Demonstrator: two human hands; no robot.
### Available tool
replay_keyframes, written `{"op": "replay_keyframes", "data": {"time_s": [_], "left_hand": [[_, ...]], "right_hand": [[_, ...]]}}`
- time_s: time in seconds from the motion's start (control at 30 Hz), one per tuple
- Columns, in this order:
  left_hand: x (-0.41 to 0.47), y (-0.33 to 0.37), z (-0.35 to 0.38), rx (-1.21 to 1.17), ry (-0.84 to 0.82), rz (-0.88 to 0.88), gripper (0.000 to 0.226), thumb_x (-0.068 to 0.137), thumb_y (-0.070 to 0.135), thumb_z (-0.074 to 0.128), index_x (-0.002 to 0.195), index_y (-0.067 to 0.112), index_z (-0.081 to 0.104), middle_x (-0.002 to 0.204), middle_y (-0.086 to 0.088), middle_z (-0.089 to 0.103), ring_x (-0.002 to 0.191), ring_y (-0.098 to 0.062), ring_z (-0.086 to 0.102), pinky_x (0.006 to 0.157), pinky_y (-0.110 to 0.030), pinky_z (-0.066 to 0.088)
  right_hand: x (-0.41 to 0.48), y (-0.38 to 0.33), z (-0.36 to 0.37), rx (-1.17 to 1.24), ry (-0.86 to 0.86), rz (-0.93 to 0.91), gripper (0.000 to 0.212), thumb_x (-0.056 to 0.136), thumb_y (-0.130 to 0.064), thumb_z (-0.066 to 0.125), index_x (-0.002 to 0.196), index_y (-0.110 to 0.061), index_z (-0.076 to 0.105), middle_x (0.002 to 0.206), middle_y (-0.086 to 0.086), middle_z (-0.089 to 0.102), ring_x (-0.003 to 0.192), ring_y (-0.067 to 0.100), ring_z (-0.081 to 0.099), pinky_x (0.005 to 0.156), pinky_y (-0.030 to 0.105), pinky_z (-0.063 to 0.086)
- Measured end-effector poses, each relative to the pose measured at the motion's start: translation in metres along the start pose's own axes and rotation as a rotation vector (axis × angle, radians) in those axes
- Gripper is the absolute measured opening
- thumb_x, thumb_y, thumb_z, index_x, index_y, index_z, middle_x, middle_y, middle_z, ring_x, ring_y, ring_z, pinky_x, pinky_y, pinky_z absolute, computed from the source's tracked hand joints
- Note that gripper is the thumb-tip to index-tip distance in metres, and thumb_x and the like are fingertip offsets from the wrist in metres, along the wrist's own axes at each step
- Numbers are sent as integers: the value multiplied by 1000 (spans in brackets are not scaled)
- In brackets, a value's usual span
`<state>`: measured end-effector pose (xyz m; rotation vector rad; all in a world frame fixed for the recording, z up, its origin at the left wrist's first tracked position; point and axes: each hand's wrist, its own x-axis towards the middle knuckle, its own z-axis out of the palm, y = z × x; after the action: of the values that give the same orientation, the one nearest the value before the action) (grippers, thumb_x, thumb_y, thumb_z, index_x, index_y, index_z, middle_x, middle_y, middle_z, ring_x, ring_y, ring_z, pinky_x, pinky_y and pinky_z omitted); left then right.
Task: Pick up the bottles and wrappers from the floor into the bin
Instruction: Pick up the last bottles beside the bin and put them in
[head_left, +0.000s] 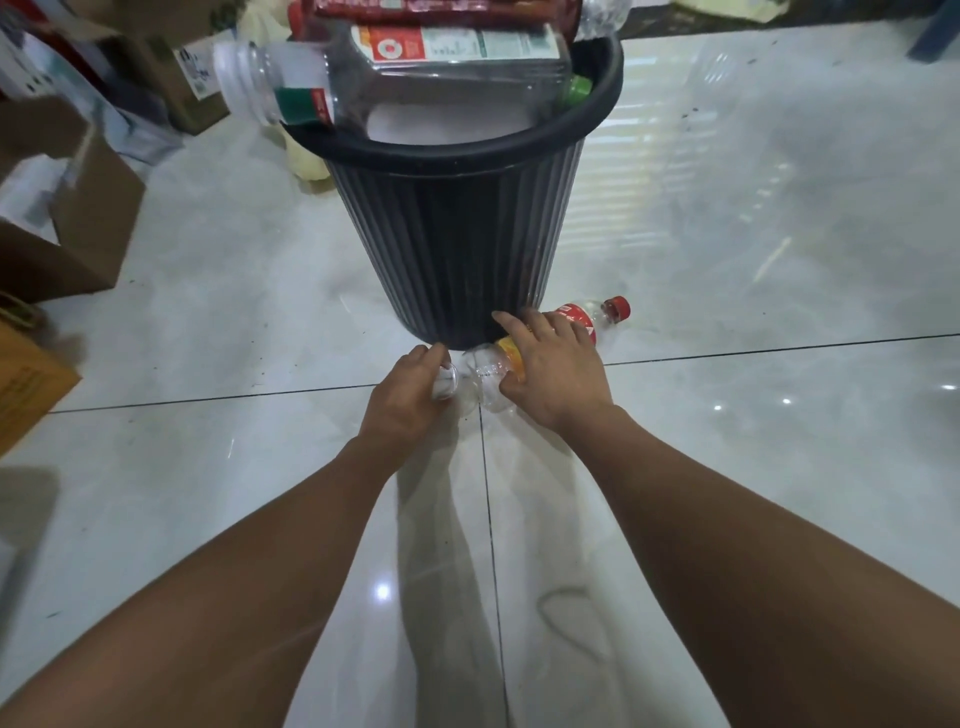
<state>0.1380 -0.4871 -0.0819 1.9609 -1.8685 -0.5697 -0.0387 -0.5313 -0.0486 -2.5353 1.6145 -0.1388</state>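
Boxes are standing well off to the left of the left hand, out of its path. The left hand is curling its fingers round the near clear end of the clear bottle. That bottle is lying on the floor between the two hands, with its long axis running left to right, and its orange label is passing under the right hand. We cannot tell whether the clear end and the labelled body are one bottle or two.

Just beyond both hands the bin is standing upright, and its base is touching or nearly touching the bottles. A big bottle is lying across its rim on a heap that is already rising above the rim.

The right hand is lying palm down over the labelled body, with its thumb against the clear part and its forefinger reaching to the foot of the bin. We cannot tell whether it is gripping. From beneath its far side the red-cap bottle is pointing away and to the right, cap outermost.

We are judging the left hand nearer to a finished hold on the clear bottle and the right hand nearer to the red-cap bottle. The lift is going to be straight up past the bin wall, and room on the heap is looking scarce.
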Motion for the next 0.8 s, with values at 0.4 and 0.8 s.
{"op": "replay_keyframes", "data": {"time_s": [0.4,0.8], "left_hand": [[-3,2,-14,-40,42,9,23,83,26,64,90,26,43,90,8,52,79,-20,53,69,-34,46],[-10,5,-27,-44,68,4,26,82,29,67,94,25,45,95,9,54,83,-20,53,72,-33,45]], "right_hand": [[-2,6,-6,-59,-100,27,90,78,-18,72,149,-31,17,155,5,23,143,30,18,117,46,14],[6,13,-8,-153,-228,28,95,81,-15,72,150,-31,9,158,6,16,146,29,6,117,47,4]]}}
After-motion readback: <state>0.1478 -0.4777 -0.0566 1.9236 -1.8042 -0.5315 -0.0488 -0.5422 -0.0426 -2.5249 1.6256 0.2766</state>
